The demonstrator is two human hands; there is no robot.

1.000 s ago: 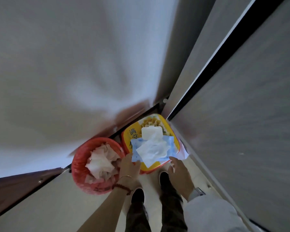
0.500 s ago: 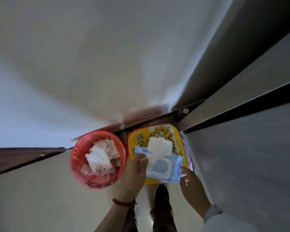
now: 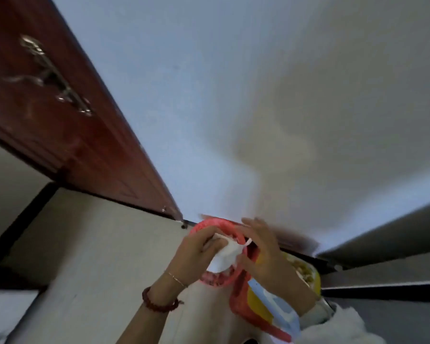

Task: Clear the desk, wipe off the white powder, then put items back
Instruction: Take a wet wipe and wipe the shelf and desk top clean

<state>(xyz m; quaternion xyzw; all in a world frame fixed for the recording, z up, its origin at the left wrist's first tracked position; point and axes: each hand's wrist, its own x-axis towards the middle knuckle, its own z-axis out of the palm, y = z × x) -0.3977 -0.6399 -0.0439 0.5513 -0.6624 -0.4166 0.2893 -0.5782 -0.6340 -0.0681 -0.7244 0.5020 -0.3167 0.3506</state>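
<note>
White and crumpled, the damp wipe [image 3: 224,254] is pinched in the left hand [image 3: 196,254] above the round red plastic bin [image 3: 224,223]; the right hand [image 3: 263,254] pinches its other edge, probably spreading it for wiping.

My left hand [image 3: 196,254] and right hand [image 3: 266,256] hold a wet wipe [image 3: 225,254] between them above the waste basket [image 3: 209,225]. The wipes pack [image 3: 276,306] lies on the tray [image 3: 243,304] to the basket's right; the door [image 3: 60,108] stands far left.
</note>
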